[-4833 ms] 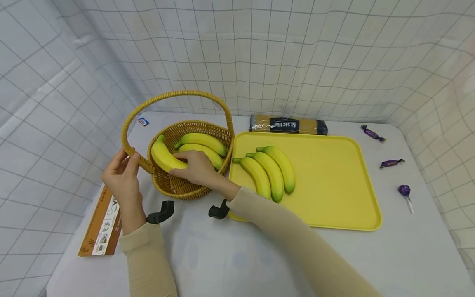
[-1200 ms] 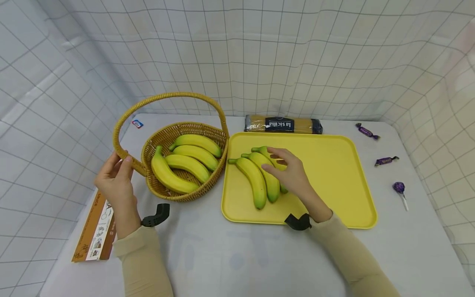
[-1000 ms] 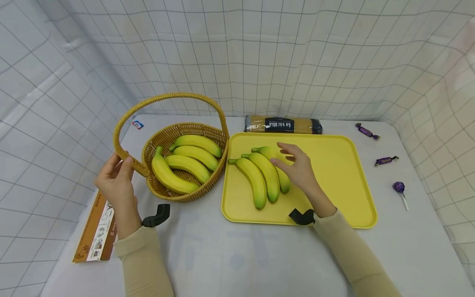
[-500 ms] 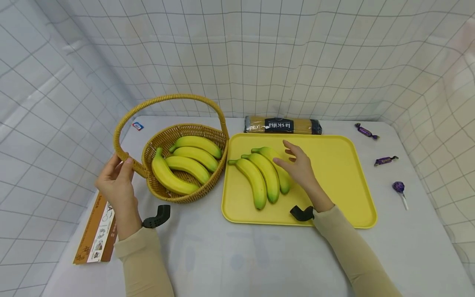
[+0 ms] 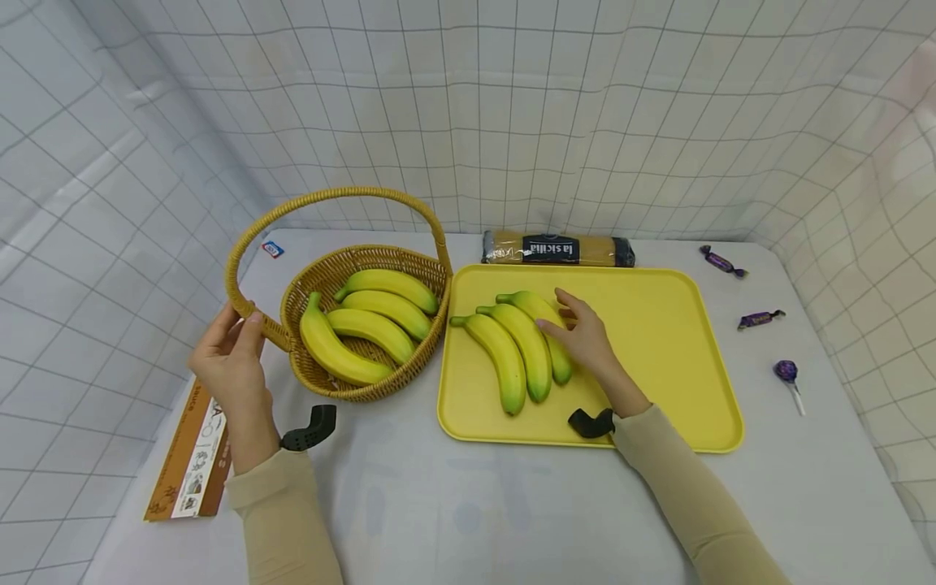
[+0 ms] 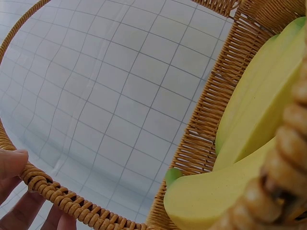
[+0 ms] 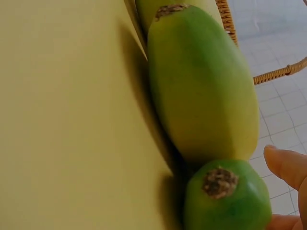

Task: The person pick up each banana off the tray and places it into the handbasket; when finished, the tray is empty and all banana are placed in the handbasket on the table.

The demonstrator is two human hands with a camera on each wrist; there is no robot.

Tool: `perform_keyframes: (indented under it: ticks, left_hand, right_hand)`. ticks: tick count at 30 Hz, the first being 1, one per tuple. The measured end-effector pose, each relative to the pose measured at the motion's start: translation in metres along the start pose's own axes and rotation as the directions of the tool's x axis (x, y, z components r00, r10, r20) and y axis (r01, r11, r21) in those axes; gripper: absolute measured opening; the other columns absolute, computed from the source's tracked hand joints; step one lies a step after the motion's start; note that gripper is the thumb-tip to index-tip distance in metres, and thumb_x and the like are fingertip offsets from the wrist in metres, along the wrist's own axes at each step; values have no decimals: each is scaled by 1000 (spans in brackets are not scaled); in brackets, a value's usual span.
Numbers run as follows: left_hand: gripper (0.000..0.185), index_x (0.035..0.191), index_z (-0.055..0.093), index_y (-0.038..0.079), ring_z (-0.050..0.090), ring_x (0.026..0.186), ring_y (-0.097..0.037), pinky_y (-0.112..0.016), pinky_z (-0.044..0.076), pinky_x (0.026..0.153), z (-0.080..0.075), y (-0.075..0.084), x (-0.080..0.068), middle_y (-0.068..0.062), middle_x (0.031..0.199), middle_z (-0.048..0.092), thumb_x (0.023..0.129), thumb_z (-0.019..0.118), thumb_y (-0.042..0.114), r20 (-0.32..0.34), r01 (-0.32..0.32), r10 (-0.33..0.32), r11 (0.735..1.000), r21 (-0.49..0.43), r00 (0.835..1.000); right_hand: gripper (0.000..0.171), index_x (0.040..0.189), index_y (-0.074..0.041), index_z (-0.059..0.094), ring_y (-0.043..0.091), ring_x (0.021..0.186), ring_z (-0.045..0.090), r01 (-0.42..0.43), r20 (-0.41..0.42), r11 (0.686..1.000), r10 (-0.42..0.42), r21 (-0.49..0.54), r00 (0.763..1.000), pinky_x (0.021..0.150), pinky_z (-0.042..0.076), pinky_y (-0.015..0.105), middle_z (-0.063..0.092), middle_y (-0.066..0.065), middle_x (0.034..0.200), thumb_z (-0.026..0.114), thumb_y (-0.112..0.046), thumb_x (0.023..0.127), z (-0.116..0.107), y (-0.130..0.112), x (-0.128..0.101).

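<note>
A wicker basket (image 5: 366,392) with a tall handle (image 5: 336,193) holds three yellow bananas (image 5: 344,353). My left hand (image 5: 230,357) grips the handle at its left foot; in the left wrist view my thumb (image 6: 12,163) lies over the woven handle (image 6: 62,199) beside the bananas (image 6: 259,110). Right of the basket, a yellow tray (image 5: 658,357) carries three more bananas. My right hand (image 5: 588,341) wraps the rightmost banana (image 5: 530,305), thumb on top, fingers on its far side. The right wrist view shows green banana ends (image 7: 201,96) on the tray (image 7: 62,120) and a fingertip (image 7: 288,165).
A spaghetti pack (image 5: 557,248) lies behind the tray. Two purple sweets (image 5: 720,261) (image 5: 759,318) and a purple lollipop (image 5: 788,374) lie at the right. A brown booklet (image 5: 193,447) sits at the left table edge. Checked cloth walls surround the table.
My right hand left the basket after laying a third banana there, crossed to the tray, hovered with spread fingers, and has now come down around the rightmost banana. The left hand stayed on the handle.
</note>
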State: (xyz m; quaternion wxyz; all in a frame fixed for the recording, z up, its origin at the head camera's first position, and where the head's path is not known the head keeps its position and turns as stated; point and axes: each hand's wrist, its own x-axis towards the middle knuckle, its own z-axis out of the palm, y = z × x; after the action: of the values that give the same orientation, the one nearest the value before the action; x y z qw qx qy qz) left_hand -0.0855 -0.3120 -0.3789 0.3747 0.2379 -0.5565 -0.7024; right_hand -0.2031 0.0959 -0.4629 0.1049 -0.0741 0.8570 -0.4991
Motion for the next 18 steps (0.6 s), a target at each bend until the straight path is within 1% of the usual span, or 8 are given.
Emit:
perform_keyframes:
  ticks: [5, 8, 13, 18]
  left_hand:
    - [31, 115, 73, 8, 65, 91, -12, -14, 56, 79, 0, 1, 1, -2, 99, 70, 84, 75, 6, -10, 17, -17, 1000, 3, 1000]
    - [31, 115, 73, 8, 65, 91, -12, -14, 56, 79, 0, 0, 1, -3, 99, 70, 84, 76, 6, -12, 16, -15, 1000, 9, 1000]
    - [32, 115, 73, 8, 65, 91, -12, -15, 56, 79, 0, 0, 1, -2, 98, 70, 84, 75, 6, -8, 15, -15, 1000, 8, 1000]
    - [31, 115, 73, 8, 64, 90, -12, -15, 56, 79, 0, 0, 1, -1, 97, 69, 84, 75, 5, -8, 12, -12, 1000, 1, 1000]
  right_hand:
    - [74, 154, -13, 30, 38, 135, 43, -33, 13, 999, 33, 13, 999, 112, 39, 52, 39, 17, 152, 66, -34, 94, 0, 3, 1]
    - [73, 154, -12, 30, 36, 136, 41, -43, 17, 999, 42, 18, 999, 113, 37, 50, 40, 18, 152, 65, -33, 94, 1, 4, 2]
    - [72, 153, -9, 30, 35, 138, 39, -22, 17, 1000, 22, 4, 1000, 114, 36, 49, 40, 19, 151, 65, -32, 95, 1, 7, 2]
    - [71, 153, -8, 31, 35, 135, 41, 3, 17, 1000, -3, -7, 1000, 112, 39, 50, 41, 20, 149, 65, -30, 94, 2, 9, 3]
